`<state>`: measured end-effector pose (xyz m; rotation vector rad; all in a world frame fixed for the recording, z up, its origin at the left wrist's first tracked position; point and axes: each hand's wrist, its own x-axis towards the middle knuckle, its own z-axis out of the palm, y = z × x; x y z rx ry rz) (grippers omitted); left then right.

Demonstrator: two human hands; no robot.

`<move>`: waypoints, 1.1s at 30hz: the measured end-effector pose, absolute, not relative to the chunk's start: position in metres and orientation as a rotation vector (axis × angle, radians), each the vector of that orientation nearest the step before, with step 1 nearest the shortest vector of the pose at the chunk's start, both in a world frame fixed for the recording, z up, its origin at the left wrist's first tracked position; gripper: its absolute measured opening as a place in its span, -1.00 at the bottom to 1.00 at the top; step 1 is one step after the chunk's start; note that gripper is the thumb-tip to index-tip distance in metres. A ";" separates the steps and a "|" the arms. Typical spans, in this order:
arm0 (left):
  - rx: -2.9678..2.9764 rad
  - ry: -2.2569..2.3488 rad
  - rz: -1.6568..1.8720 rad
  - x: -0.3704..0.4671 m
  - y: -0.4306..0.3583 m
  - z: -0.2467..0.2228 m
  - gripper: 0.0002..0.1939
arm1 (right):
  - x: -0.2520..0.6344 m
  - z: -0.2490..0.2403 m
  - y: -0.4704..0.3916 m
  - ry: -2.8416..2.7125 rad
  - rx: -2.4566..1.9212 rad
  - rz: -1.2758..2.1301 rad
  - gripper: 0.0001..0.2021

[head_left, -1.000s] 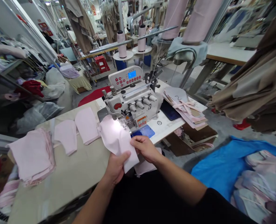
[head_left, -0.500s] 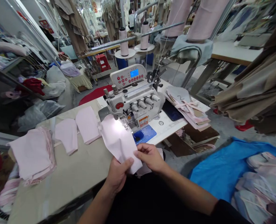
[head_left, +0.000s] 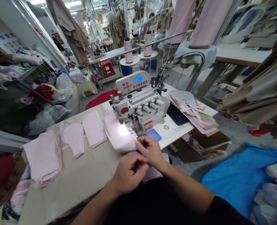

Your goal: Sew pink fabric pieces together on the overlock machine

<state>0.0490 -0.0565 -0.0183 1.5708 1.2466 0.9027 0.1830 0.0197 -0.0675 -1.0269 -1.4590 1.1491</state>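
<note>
Head view: nearest, the left hand [head_left: 131, 172] is curled, thumb towards fingers; blur hides whether it pinches anything. Just beyond, the right hand [head_left: 150, 150] pinches the near edge of the pink cloth [head_left: 117, 134], which lies at the lit needle end of the sewing machine [head_left: 138, 107]. The step in hand looks like guiding cloth through; the next move seems to call for keeping that edge lined up. Room to move lies leftward over the worktop [head_left: 89, 175], up to the cut pieces [head_left: 94, 128]; the machine's body limits reach ahead.
</note>
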 end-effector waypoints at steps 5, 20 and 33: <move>2.324 1.772 1.078 0.023 -0.017 0.003 -0.86 | 0.181 -0.067 0.020 -1.436 -1.047 1.094 -0.85; 2.433 1.968 0.903 -0.026 0.037 -0.007 -0.83 | 0.166 -0.093 0.026 -1.487 -0.862 0.973 -0.66; 2.319 2.168 1.039 -0.055 0.055 -0.019 -0.74 | 0.167 -0.098 0.024 -1.682 -0.813 0.849 -0.66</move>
